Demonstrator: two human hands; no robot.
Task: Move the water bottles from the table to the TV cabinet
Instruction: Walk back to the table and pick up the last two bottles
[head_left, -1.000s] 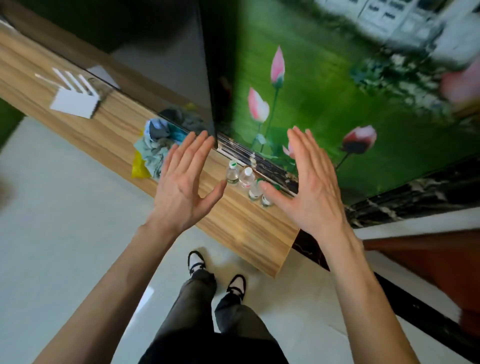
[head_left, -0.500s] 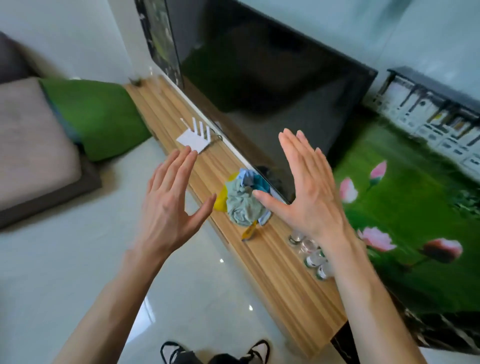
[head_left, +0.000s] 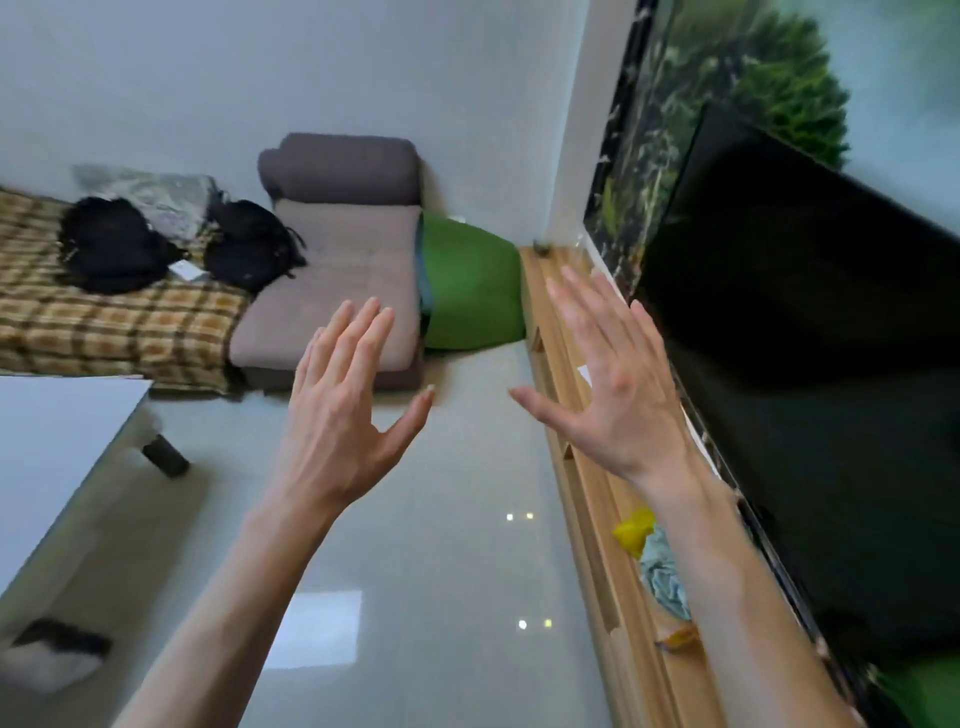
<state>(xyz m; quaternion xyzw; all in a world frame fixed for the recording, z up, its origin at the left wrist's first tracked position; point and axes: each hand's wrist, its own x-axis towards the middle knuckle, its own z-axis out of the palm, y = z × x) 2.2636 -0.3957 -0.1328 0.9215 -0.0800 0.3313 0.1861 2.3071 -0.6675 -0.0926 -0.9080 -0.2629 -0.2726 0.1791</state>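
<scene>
Hands: left hand (head_left: 337, 415), right hand (head_left: 613, 384) spread, empty, above glossy floor (head_left: 441, 571); wooden TV cabinet (head_left: 587, 493) right.

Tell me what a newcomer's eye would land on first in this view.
Two open, empty hands raised mid-frame: the left hand over the pale floor, the right hand over the wooden TV cabinet. Next, the big dark TV along the right, and the bright green cushion beside the grey sofa.

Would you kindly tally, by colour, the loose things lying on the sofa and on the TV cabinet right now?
Black bundles on the sofa: 2
Yellow item on the TV cabinet: 1
Pale blue cloth on the cabinet: 1
Total: 4
</scene>
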